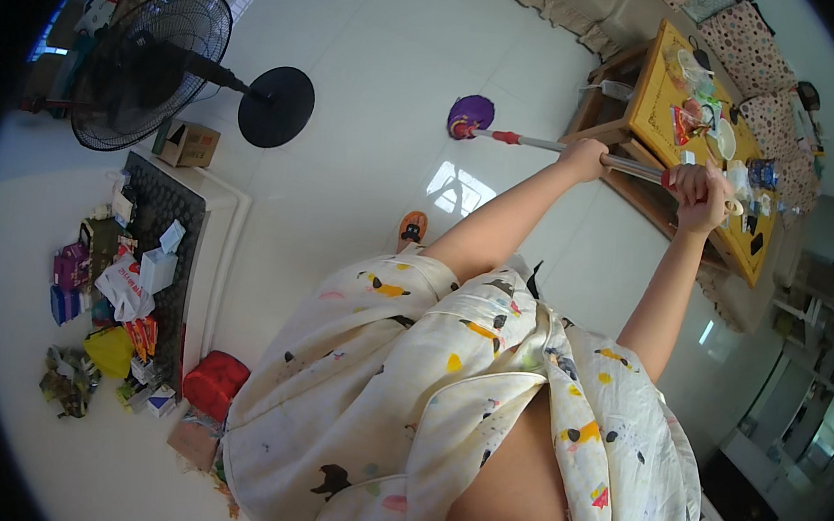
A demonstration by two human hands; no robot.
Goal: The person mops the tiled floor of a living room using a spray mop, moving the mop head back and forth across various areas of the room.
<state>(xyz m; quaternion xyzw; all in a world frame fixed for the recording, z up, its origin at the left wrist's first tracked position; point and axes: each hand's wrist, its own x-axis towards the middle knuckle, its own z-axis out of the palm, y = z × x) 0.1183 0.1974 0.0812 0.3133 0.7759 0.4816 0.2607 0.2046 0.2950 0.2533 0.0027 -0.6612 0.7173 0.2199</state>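
Observation:
My left hand grips the metal pole of a mop partway along its length. Closer to the pole's end, my right hand is closed around the red grip, and a cream hanging loop sticks out past it. The purple mop head rests on the glossy tiled floor, to the left of both hands. The pole crosses in front of a yellow-topped wooden coffee table; whether it touches the table I cannot tell.
A black pedestal fan stands on the left. Below it are a cardboard box and a low cabinet crowded with bags and boxes. A red stool or container is beside the cabinet. A sofa with dotted cushions lies behind the coffee table.

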